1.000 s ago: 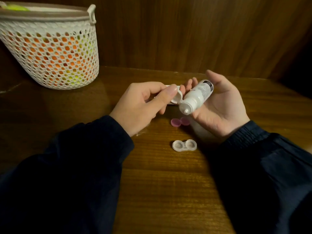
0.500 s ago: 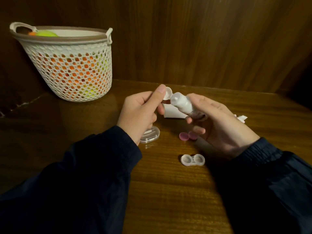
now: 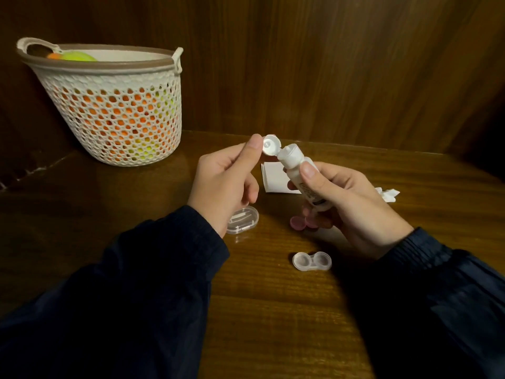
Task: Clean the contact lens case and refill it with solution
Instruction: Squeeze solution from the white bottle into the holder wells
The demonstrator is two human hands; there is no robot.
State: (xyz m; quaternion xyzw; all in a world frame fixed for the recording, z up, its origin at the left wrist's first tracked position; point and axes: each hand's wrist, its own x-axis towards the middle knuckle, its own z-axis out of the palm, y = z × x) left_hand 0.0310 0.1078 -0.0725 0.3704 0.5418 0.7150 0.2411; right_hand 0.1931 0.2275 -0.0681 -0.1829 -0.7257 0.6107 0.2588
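R hand point(image 3: 352, 203) wrapped round bottle point(image 3: 296, 166), L hand point(image 3: 226, 181) thumb now has flip cap point(image 3: 271, 144) swung fully open vs half-up 0.5 s ago, so soln ready to pour; case point(image 3: 312, 261) sits open at 6 o'clock of bottle, lids point(image 3: 302, 222) between.

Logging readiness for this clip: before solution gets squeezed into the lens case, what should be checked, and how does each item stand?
1. Flip cap of the small white solution bottle open: ok.
2. Right hand grips the bottle: ok.
3. Clear twin-well lens case uncovered on the wooden table: ok.
4. Pink round caps off, lying apart from the case: ok.
5. Nozzle over the wells: not ok; it points up, away from them.
6. Wells clean and dry: cannot tell.
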